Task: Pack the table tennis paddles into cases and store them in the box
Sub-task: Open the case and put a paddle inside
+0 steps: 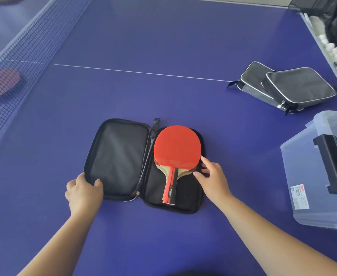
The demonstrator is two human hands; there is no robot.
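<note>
A black zip case (115,156) lies unzipped and spread flat on the blue table. A red paddle (176,148) rests in its right half, handle toward me, with a second paddle's edge showing beneath it. My left hand (83,191) grips the near corner of the left flap, thumb on the inner lining. My right hand (213,177) sits beside the paddle, fingertips touching the blade's right edge near the neck. A clear plastic box (303,192) with a black latch stands at the right.
Two closed grey-black cases (295,88) lie overlapped at the back right. The net (24,56) runs along the left, with a red paddle (1,82) behind it. White balls (334,50) sit in a tray past the table's right edge.
</note>
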